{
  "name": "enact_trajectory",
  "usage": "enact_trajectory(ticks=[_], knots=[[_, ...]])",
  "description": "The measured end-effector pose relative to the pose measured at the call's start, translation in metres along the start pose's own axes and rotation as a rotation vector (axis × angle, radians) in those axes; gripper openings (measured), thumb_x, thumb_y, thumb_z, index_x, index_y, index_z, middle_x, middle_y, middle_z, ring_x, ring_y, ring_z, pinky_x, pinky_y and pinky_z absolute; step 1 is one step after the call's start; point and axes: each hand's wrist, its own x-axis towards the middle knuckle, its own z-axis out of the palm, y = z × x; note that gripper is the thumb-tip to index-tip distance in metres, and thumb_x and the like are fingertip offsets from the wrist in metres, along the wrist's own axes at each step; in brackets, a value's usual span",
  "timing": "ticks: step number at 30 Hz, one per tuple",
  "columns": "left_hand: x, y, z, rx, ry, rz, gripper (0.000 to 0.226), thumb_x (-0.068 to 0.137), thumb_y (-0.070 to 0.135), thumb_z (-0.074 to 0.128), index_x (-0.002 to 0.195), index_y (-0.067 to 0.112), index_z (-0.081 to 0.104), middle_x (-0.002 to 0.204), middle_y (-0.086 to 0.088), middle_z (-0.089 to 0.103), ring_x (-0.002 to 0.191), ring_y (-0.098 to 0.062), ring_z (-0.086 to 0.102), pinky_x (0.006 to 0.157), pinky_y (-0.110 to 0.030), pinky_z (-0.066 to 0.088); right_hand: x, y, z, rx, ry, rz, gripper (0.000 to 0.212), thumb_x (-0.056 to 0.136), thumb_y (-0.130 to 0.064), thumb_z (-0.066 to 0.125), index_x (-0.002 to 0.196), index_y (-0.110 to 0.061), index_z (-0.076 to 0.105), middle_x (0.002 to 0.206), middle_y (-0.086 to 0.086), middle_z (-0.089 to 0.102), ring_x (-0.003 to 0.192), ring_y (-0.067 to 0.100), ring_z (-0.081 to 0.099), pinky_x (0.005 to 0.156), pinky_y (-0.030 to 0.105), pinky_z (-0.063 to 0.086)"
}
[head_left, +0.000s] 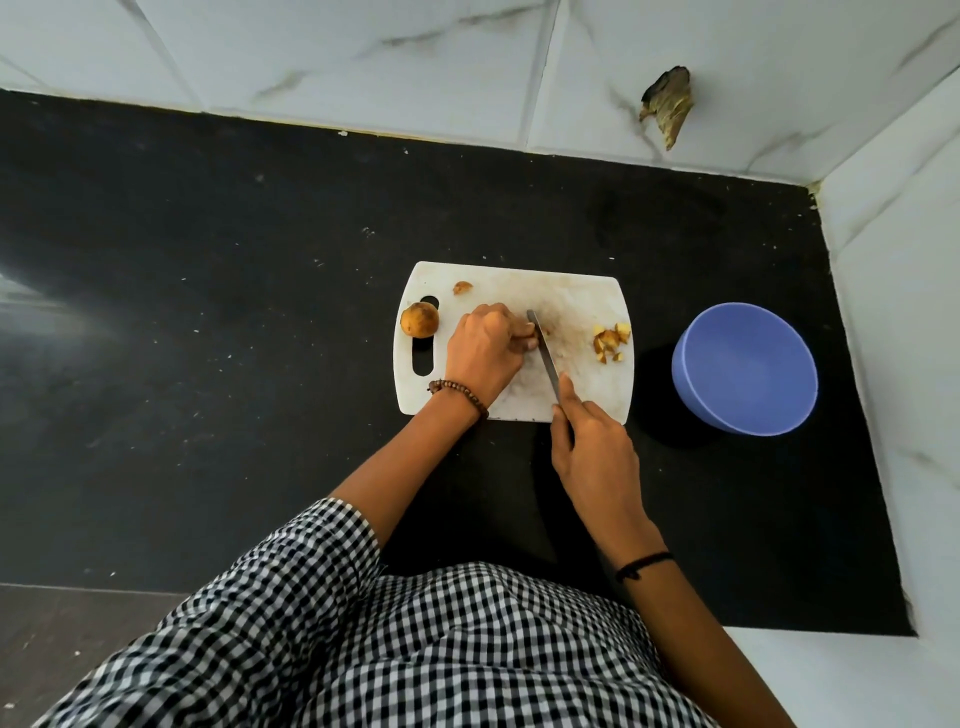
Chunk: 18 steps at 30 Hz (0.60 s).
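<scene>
A white cutting board (582, 291) lies on the black counter. My left hand (483, 348) curls over a small brown piece on the board, mostly hidden under my fingers. My right hand (592, 447) grips a knife (545, 356) by its handle, index finger along the spine, the blade lying just right of my left fingertips. A whole brown round fruit or potato (419, 320) sits at the board's left edge by the handle slot. A pile of cut pieces (612, 342) lies at the board's right side. One small scrap (462, 287) lies near the far edge.
A blue plastic bowl (745, 369) stands on the black counter (208, 312) right of the board. White marble-look tiled walls close the back and right side, with a damaged hole (667, 106) in the back wall. My checked shirt fills the near view.
</scene>
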Motion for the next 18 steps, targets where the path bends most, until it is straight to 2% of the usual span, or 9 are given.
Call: enact_trajectory(ticks=[5, 14, 18], knots=[[-0.002, 0.0, -0.002, -0.011, 0.006, -0.002, 0.018, 0.084, 0.023, 0.071, 0.101, 0.018, 0.075, 0.095, 0.002, 0.068, 0.09, -0.016, 0.059, 0.073, -0.023, 0.047, -0.01, 0.0, -0.012, 0.01, -0.02, 0.023, 0.048, 0.104, -0.026, 0.048, 0.15, -0.019, 0.041, 0.094, 0.005, 0.064, 0.078, 0.018, 0.06, 0.067, 0.04, 0.057], [-0.003, 0.003, -0.004, 0.024, 0.009, 0.055, 0.017, 0.085, 0.019, 0.068, 0.1, 0.019, 0.075, 0.091, -0.001, 0.068, 0.084, -0.019, 0.059, 0.076, -0.034, 0.053, -0.022, 0.003, -0.029, -0.014, -0.062, 0.023, 0.046, 0.103, -0.028, 0.047, 0.149, -0.022, 0.045, 0.094, 0.002, 0.063, 0.084, 0.018, 0.062, 0.071, 0.042, 0.057], [-0.004, 0.003, -0.004, 0.031, -0.004, 0.05, 0.017, 0.085, 0.02, 0.068, 0.101, 0.02, 0.073, 0.091, 0.0, 0.065, 0.087, -0.019, 0.057, 0.078, -0.037, 0.052, -0.024, 0.007, -0.034, 0.063, -0.045, 0.042, 0.045, 0.101, -0.028, 0.052, 0.146, -0.023, 0.049, 0.08, -0.005, 0.059, 0.073, 0.012, 0.059, 0.064, 0.036, 0.054]])
